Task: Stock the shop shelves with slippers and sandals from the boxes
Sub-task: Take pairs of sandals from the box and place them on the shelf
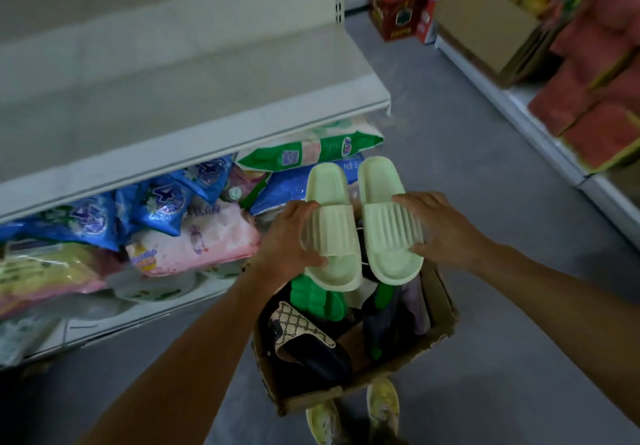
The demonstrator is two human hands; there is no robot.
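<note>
I hold a pair of pale green slide slippers side by side above an open cardboard box [440, 337] on the floor. My left hand [287, 240] grips the left slipper [330, 230] by its ribbed strap. My right hand [446, 226] grips the right slipper [389, 219] the same way. Inside the box lie a bright green slipper [311, 297], a dark slipper with a patterned strap [304, 333] and other dark footwear. A bare white shelf [194, 98] runs along the left, above the slippers' level.
Under the bare shelf, the bottom shelf [145, 313] is packed with blue, pink and green plastic packs [166, 223]. Across the grey aisle floor [467, 153], a right-hand shelf holds red packs [595, 98] and a cardboard carton [485, 29]. My shoes [382, 399] stand behind the box.
</note>
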